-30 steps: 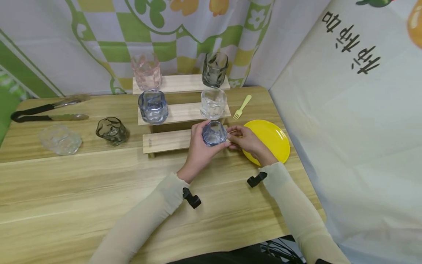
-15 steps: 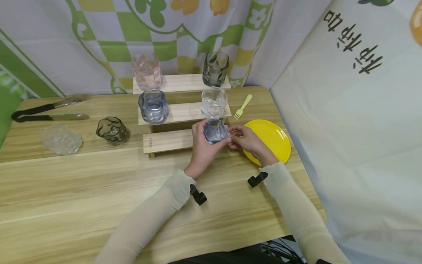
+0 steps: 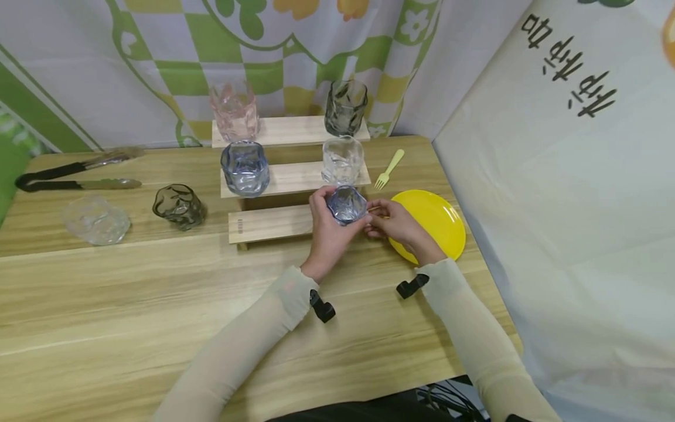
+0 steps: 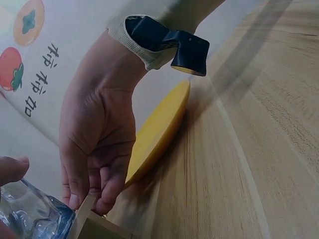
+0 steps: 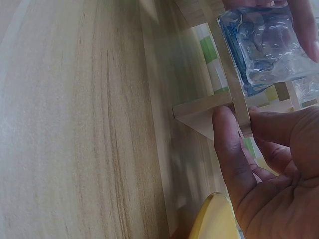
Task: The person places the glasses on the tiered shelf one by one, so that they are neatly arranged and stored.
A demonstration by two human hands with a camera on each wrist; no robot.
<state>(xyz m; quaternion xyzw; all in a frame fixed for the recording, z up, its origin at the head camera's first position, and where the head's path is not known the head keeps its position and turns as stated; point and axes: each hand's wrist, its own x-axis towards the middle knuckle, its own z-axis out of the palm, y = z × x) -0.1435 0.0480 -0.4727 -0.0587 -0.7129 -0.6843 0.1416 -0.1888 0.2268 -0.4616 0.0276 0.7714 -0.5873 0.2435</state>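
My left hand [image 3: 328,239] grips a blue-tinted faceted glass [image 3: 347,206], fingers and thumb curved around its sides. The glass is at the right end of the lowest step [image 3: 270,224] of a wooden three-tier stand; in the right wrist view its base [image 5: 244,74] meets the board. My right hand [image 3: 398,224] pinches the end of that same board between thumb and forefinger, as the right wrist view shows with the board end [image 5: 242,117]. Another blue glass [image 3: 245,169] and a clear glass [image 3: 343,161] stand on the middle step.
On the top step are a pink glass [image 3: 234,114] and a grey glass [image 3: 345,108]. Right of the stand lie a yellow plate [image 3: 437,220] and a small fork [image 3: 389,169]. Leftward are a dark glass [image 3: 179,207], a tipped clear glass [image 3: 96,220] and black-handled tongs [image 3: 58,171].
My left hand and the blue glass have shifted slightly right and toward the back along the lowest step. My right hand has stayed at the board's end.
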